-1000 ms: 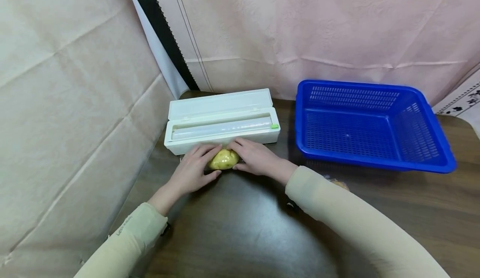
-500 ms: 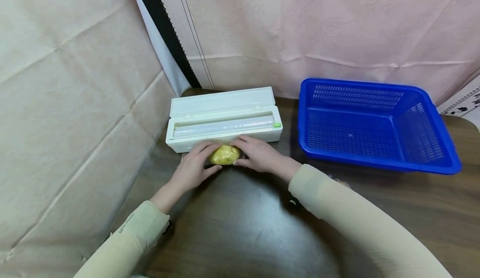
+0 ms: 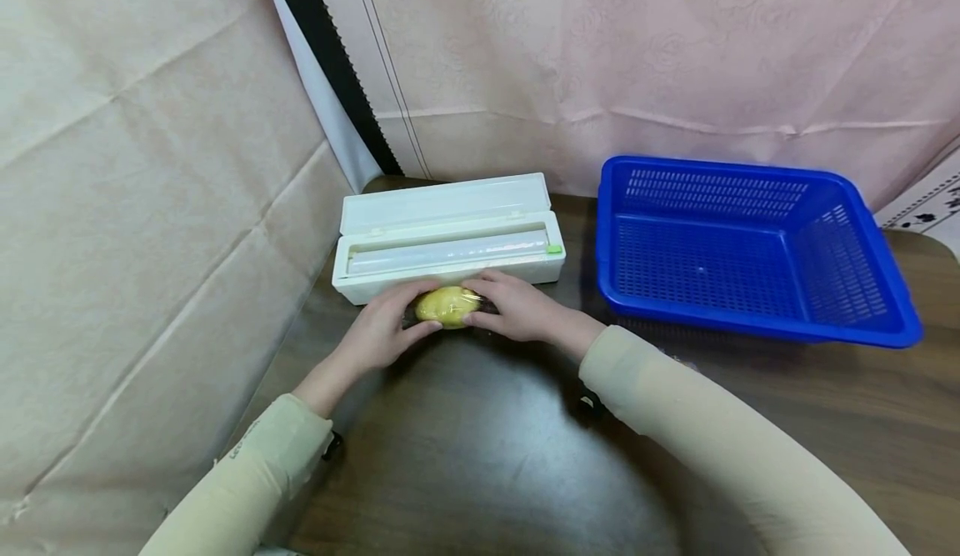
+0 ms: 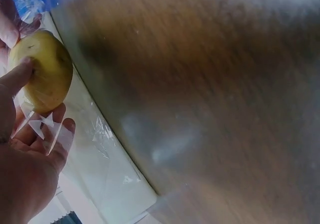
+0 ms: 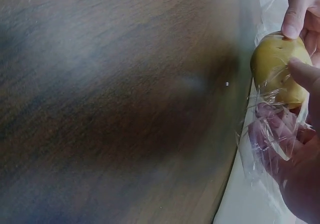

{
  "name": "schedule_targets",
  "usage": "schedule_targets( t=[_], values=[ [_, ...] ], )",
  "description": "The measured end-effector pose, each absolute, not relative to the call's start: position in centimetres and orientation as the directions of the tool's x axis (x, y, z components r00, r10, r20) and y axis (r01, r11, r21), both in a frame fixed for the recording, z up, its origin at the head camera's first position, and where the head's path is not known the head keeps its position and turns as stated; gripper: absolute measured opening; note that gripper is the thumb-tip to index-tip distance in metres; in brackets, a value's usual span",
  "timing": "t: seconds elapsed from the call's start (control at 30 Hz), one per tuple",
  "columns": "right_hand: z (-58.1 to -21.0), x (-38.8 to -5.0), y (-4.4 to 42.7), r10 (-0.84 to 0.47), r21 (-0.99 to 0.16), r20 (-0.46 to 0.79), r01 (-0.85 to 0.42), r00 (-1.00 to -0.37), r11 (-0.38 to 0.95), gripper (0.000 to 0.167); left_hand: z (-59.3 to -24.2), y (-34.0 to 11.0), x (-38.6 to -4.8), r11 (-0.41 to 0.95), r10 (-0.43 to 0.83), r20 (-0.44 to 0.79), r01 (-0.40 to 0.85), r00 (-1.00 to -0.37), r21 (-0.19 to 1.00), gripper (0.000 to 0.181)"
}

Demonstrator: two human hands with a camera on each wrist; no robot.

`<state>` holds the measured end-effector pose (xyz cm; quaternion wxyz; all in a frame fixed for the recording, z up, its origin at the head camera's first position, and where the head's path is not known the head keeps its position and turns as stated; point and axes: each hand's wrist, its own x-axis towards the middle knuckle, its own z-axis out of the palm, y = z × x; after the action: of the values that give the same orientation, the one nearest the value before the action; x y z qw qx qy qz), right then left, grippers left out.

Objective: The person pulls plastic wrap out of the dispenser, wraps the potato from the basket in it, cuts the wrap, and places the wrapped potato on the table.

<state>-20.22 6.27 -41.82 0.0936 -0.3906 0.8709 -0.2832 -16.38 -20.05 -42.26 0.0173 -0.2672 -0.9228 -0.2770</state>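
A yellow potato (image 3: 448, 307) with clear plastic wrap round it is held between both hands, just in front of a white wrap box. My left hand (image 3: 381, 327) grips its left end, thumb on the near side and fingers behind. At the other end my right hand (image 3: 517, 308) grips it the same way. Loose clear plastic wrap (image 5: 272, 134) hangs crumpled over the right fingers in the right wrist view. In the left wrist view the left thumb presses on the potato (image 4: 47, 71), and film lies across the fingers.
The white wrap box (image 3: 450, 283) stands behind the hands, lid raised, with a roll of film (image 3: 450, 254) and a green slider (image 3: 554, 249) in it. A blue basket (image 3: 757, 328) stands at the right. Something small in plastic lies partly hidden behind the right sleeve (image 3: 652, 389).
The hands have lifted and tilted the potato slightly, and the left hand has turned so its thumb lies on the potato's near side. Box and basket keep their places on the table.
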Motion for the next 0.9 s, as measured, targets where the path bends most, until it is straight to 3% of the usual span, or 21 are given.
schedule_targets(
  t=[0.5,0.9],
  values=[
    [-42.05,-19.80,6.23,-0.712,-0.562,0.072,-0.618,-0.698,0.550,0.047,-42.31,-20.32,-16.98,0.636,0.504,0.187,0.509,-0.843,0.580,0.045],
    [-42.02,-19.60,6.34,-0.724,-0.383,0.160,-0.718,-0.671,0.581,0.044,-42.41,-20.34,-17.22,0.640,0.503,0.175,0.500,-0.847,0.583,0.045]
  ],
)
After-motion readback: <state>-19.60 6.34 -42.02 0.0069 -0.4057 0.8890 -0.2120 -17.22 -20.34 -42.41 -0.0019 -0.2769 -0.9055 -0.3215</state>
